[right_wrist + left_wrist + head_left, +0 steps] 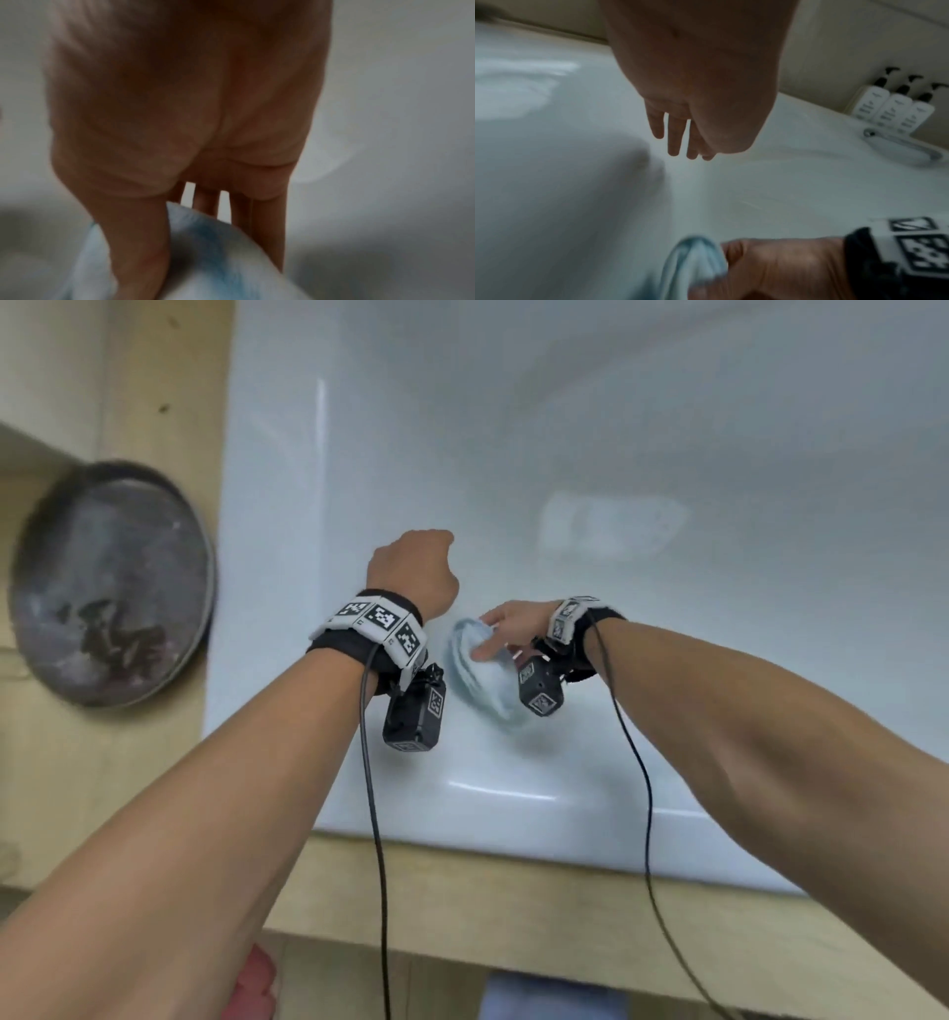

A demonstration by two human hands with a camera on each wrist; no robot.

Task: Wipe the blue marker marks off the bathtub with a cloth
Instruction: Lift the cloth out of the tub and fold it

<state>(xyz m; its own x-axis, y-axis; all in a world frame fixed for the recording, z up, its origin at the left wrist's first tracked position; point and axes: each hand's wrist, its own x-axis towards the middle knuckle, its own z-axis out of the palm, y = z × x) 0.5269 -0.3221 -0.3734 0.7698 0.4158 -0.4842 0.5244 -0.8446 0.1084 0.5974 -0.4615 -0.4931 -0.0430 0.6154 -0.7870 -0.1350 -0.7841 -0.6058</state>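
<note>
Bathtub fills most of my view, white, with no blue marks that I can make out through the blur. I judge we're mid-wipe; next I'd want a firm pass over any leftover ink. My right hand pinches the blue-stained cloth low against the near wall. My left hand hovers beside it, fingers straight, holding nothing.
</note>
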